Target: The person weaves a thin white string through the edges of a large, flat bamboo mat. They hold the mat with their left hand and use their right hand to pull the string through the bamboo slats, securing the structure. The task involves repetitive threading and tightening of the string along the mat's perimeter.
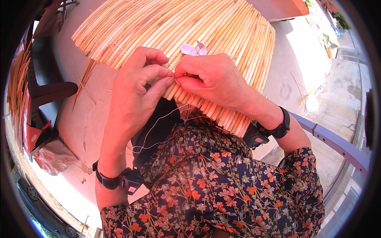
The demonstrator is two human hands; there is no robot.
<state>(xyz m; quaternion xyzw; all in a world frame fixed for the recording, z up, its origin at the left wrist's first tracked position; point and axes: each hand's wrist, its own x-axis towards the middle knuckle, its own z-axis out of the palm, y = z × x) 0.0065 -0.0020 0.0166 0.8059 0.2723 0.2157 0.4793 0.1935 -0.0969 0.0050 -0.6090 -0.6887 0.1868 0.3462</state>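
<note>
A mat of pale reed stalks (158, 29), laid side by side and bound with thread, stretches away from my lap. At its near edge my left hand (143, 75) and my right hand (212, 79) meet, fingertips almost touching. Both pinch a thin white thread (152, 127), which loops down from the mat's edge over my lap. My left fingers are curled, thumb against forefinger. My right hand is closed and rests against the stalks. Just beyond it a small pale lilac piece (194, 48), like cloth or paper, sticks up from the mat.
Loose reeds (84, 81) lie on the floor at the left, near a dark chair (51, 93). A bundle of stalks (18, 91) stands at the far left. A grey-purple curved bar (333, 139) runs along my right side. Each wrist wears a strapped black device (131, 180).
</note>
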